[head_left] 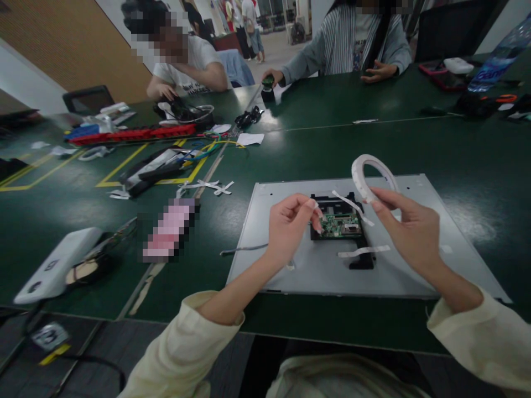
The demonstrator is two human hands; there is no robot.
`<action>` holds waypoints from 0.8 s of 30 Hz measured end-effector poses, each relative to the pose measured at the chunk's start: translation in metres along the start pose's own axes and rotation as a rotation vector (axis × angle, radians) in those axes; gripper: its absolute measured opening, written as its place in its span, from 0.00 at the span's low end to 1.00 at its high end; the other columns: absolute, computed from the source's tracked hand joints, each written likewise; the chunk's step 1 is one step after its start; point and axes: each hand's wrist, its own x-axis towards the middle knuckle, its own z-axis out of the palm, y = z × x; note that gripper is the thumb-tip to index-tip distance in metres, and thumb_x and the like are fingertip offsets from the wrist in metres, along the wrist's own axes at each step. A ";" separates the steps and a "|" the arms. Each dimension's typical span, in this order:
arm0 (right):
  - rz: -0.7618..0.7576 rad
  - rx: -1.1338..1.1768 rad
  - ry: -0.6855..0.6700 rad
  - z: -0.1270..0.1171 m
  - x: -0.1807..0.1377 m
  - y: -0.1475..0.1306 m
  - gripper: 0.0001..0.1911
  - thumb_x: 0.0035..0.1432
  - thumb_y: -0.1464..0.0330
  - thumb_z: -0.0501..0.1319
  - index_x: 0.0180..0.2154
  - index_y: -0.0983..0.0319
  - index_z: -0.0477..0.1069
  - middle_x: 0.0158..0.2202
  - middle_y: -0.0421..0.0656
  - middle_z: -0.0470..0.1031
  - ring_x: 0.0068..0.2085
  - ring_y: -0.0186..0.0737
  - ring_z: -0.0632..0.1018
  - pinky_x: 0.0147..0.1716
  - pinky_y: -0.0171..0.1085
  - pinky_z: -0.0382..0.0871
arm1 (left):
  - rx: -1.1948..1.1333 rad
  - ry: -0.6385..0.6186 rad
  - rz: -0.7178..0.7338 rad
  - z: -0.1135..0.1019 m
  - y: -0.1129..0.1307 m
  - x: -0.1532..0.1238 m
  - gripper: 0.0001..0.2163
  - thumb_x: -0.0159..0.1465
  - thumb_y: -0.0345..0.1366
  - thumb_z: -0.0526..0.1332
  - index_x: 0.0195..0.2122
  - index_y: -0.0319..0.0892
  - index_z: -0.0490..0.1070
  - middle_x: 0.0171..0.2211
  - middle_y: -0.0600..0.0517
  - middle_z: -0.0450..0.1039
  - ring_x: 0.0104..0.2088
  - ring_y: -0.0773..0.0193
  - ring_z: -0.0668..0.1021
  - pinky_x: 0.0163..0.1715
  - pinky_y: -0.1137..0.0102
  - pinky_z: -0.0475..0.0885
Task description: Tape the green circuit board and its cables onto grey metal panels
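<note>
My right hand grips a roll of white tape, raised above the right part of a flat grey panel. Pinched fingers of my left hand hold what looks like a small piece of white tape. Between the hands, a green circuit board sits in a black bracket on the panel. One tape strip crosses the bracket's upper right; another strip lies across its lower part. A dark cable runs out from under my left wrist over the panel's left edge.
Left of the panel lie a pink-screened phone, a white device and tape scraps. Farther back are a black-and-silver item with wires and a red strip. Two people sit across the green table; a bottle stands far right.
</note>
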 end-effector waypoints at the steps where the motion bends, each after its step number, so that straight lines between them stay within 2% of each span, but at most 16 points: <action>1: 0.015 -0.012 0.013 -0.001 0.002 0.004 0.14 0.59 0.63 0.59 0.47 0.56 0.74 0.38 0.41 0.78 0.33 0.38 0.77 0.38 0.40 0.72 | 0.019 0.010 0.020 -0.001 0.001 0.002 0.11 0.62 0.39 0.57 0.24 0.40 0.68 0.18 0.56 0.69 0.17 0.74 0.70 0.21 0.75 0.68; 5: 0.010 -0.006 -0.036 0.003 0.003 0.014 0.15 0.60 0.63 0.58 0.47 0.56 0.73 0.40 0.41 0.77 0.35 0.39 0.77 0.37 0.40 0.72 | 0.080 -0.057 0.062 -0.001 0.005 0.001 0.10 0.63 0.37 0.56 0.27 0.40 0.69 0.20 0.56 0.69 0.21 0.72 0.72 0.27 0.74 0.70; 9: -0.078 -0.005 -0.153 0.013 -0.002 0.018 0.14 0.60 0.63 0.57 0.46 0.58 0.74 0.44 0.43 0.76 0.42 0.42 0.76 0.45 0.44 0.69 | 0.092 -0.104 0.085 -0.001 0.003 0.000 0.09 0.64 0.37 0.56 0.28 0.40 0.69 0.23 0.55 0.70 0.25 0.72 0.73 0.31 0.73 0.69; 11: -0.122 -0.023 -0.201 0.015 -0.003 0.019 0.14 0.60 0.64 0.57 0.46 0.59 0.74 0.45 0.43 0.76 0.46 0.43 0.75 0.48 0.46 0.67 | 0.086 -0.075 0.082 -0.002 0.000 0.002 0.09 0.64 0.37 0.56 0.29 0.40 0.69 0.23 0.55 0.70 0.25 0.71 0.73 0.31 0.72 0.69; 14: -0.145 -0.081 -0.237 0.014 0.001 0.019 0.14 0.60 0.64 0.57 0.46 0.58 0.74 0.44 0.42 0.76 0.46 0.43 0.76 0.47 0.46 0.66 | 0.080 0.011 0.074 -0.004 -0.005 0.005 0.09 0.65 0.37 0.55 0.29 0.40 0.68 0.21 0.56 0.69 0.24 0.72 0.72 0.31 0.72 0.68; 20: -0.097 -0.192 -0.286 -0.001 0.030 0.019 0.14 0.58 0.62 0.59 0.44 0.56 0.76 0.40 0.40 0.78 0.36 0.41 0.78 0.38 0.39 0.71 | 0.077 0.061 0.066 -0.005 -0.007 0.007 0.09 0.64 0.36 0.54 0.29 0.40 0.68 0.20 0.57 0.69 0.24 0.71 0.72 0.33 0.72 0.68; 24: -0.151 -0.234 -0.309 0.004 0.064 0.033 0.14 0.58 0.61 0.58 0.41 0.57 0.78 0.39 0.40 0.78 0.39 0.44 0.78 0.39 0.40 0.70 | 0.058 0.042 0.055 -0.002 -0.005 0.005 0.08 0.64 0.36 0.55 0.30 0.40 0.68 0.21 0.56 0.69 0.24 0.72 0.72 0.31 0.73 0.69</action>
